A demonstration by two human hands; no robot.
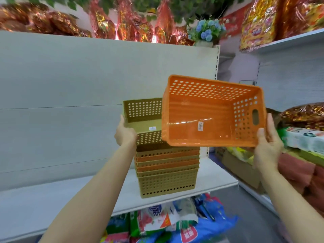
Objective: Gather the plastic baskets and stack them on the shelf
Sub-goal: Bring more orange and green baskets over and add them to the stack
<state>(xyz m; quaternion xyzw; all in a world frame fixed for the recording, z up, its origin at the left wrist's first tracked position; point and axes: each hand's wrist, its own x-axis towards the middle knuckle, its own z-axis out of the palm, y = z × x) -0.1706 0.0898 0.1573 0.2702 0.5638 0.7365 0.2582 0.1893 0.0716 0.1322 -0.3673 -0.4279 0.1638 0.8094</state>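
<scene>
- Your right hand [268,137] gripped the right end of an orange plastic basket [201,116], thumb on the near rim, fingers behind the end wall beside its handle slot.
- You held that orange basket in the air, tilted so its open top faced you; a small white sticker showed on its inside floor.
- Your left hand [125,132] gripped the left end of a tan basket [140,113], which was tilted, with its lower part sitting in the top of a stack of baskets [167,172].
- The orange basket was in front of the tan one and hid its right half; I could not tell whether the two touched.
- The stack stood on a pale shelf [217,179] in front of you, near the shelf's right end, with tan and orange rims nested one over another.
- A pale back panel [70,85] rose behind the shelf.
- Packaged goods [171,220] in bright bags lay under the shelf.
- Red and gold foil packets [122,23] and a pot of blue flowers [206,32] sat high at the far top.
- More goods filled the shelving on the right [301,141].
</scene>
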